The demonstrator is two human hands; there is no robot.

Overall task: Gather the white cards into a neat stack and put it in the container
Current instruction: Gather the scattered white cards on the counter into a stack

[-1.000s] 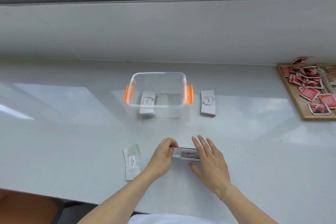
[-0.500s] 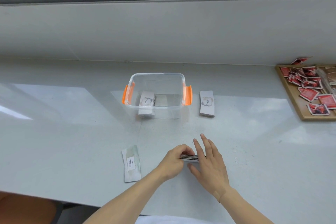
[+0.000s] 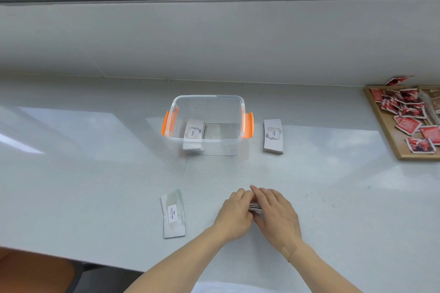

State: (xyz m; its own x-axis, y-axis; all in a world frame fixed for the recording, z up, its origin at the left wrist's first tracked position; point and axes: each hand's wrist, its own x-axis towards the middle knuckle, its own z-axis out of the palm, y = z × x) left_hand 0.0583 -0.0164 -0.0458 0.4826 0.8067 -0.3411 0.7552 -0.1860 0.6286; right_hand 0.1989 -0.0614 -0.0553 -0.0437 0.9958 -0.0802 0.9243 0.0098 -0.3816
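A thin stack of white cards [image 3: 255,206] stands on its edge on the counter, squeezed between my two hands. My left hand [image 3: 235,215] grips its left end and my right hand [image 3: 276,215] covers its right side; only a sliver of the stack shows. The clear container [image 3: 207,100] with orange clips stands beyond, and one white card stack [image 3: 193,134] lies inside at its left. Another white card stack [image 3: 273,135] lies to the right of the container. A single white card [image 3: 173,213] lies flat to the left of my hands.
A wooden tray [image 3: 383,123] with several red cards sits at the far right. The grey wall and window frame rise behind the counter. The counter's front edge runs just below my forearms.
My hands have closed in together over the card stack, so it is squeezed shorter and mostly hidden. The other stacks and the container have not moved.
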